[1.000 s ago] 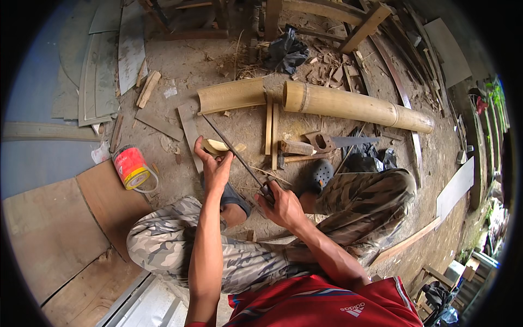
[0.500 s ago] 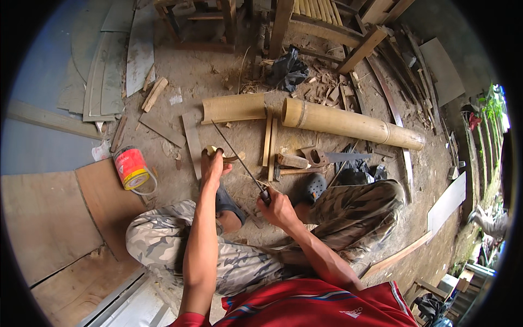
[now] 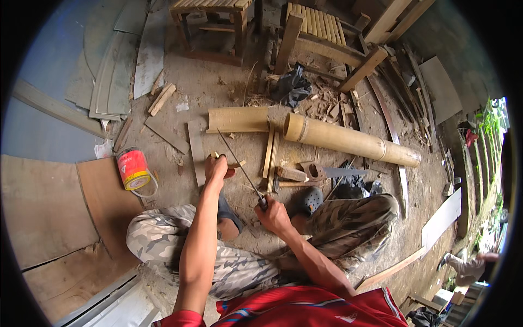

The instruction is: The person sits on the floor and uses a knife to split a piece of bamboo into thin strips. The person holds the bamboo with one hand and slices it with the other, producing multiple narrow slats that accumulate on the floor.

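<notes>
Bamboo piece (image 3: pixel 235 165) shows only partly, clasped in the left hand (image 3: pixel 217 168) near the blade (image 3: pixel 248 175) whose handle (image 3: pixel 263 203) the right hand (image 3: pixel 274 215) grips. At left, the red can (image 3: pixel 132 167) hides its contents.

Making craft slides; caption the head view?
Left hand holds a slim pale woody piece; right hand, a long thin dark metal blade.

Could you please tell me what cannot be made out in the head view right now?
All in the head view:
Piece: its full shape, mostly covered by the left hand.
Tool handle: mostly hidden inside the right hand.
Black bag: any contents, hidden by its dark plastic.
Stool: its far part, cut off by the upper edge.
Another person: partly cut off by the lens's dark rim.
</notes>
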Tool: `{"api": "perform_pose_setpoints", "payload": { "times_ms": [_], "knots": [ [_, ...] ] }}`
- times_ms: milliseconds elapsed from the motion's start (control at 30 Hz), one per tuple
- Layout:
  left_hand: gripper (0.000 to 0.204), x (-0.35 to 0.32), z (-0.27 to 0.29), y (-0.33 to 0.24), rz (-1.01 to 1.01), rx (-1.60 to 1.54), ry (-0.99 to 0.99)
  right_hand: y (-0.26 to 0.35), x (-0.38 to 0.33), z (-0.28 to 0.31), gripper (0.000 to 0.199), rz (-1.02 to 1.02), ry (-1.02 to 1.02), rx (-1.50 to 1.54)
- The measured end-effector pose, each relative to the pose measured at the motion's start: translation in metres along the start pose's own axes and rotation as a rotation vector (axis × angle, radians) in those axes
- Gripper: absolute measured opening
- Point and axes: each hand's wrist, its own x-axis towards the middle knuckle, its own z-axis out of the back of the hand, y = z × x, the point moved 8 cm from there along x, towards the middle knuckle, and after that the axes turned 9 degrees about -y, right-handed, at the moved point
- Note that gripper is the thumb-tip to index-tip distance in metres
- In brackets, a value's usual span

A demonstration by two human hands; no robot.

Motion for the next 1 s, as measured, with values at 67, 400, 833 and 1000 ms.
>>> {"api": "perform_pose_setpoints", "payload": {
  "times_ms": [67, 400, 833, 1000],
  "knots": [
    [0.025, 0.008, 0.0, -0.002, 0.004, -0.007, 0.008, 0.001, 0.006, 0.0, 0.028, 0.038, -0.015, -0.006],
    [0.022, 0.001, 0.005, -0.005, -0.021, 0.092, -0.09, 0.002, 0.004, 0.003, 0.03, -0.026, 0.026, 0.013],
    [0.02, -0.003, 0.009, -0.008, 0.064, -0.048, -0.014, 0.024, 0.002, 0.014, 0.029, 0.015, 0.021, -0.013],
    [0.019, 0.002, -0.009, -0.017, -0.026, -0.038, -0.059, 0.001, 0.017, 0.011, 0.03, -0.025, 0.015, 0.012]
  ]
}}
